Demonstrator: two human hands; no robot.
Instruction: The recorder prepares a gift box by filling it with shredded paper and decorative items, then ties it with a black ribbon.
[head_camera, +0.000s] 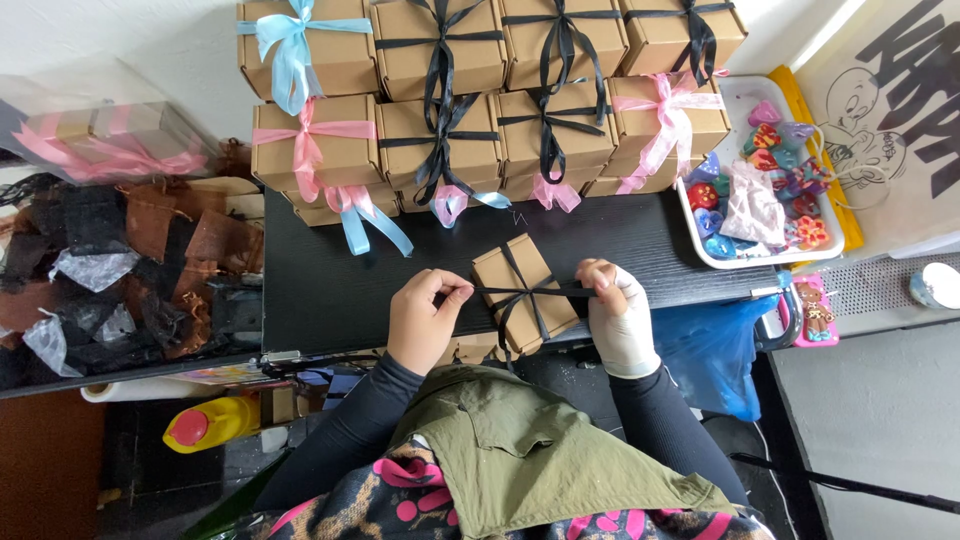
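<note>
A small brown cardboard box (515, 275) lies on the black table (330, 290) near its front edge, wrapped crosswise with a black ribbon (500, 292). My left hand (425, 318) pinches one ribbon end to the left of the box. My right hand (617, 312), in a white glove, pinches the other end to the right. The ribbon is pulled taut across the box top between both hands.
Stacked brown boxes (440, 100) tied with black, pink and blue bows fill the table's back. A white tray (705, 250) of colourful trinkets stands at right. A bin of dark and brown pouches (120, 270) sits at left. A blue bag (710, 345) hangs below.
</note>
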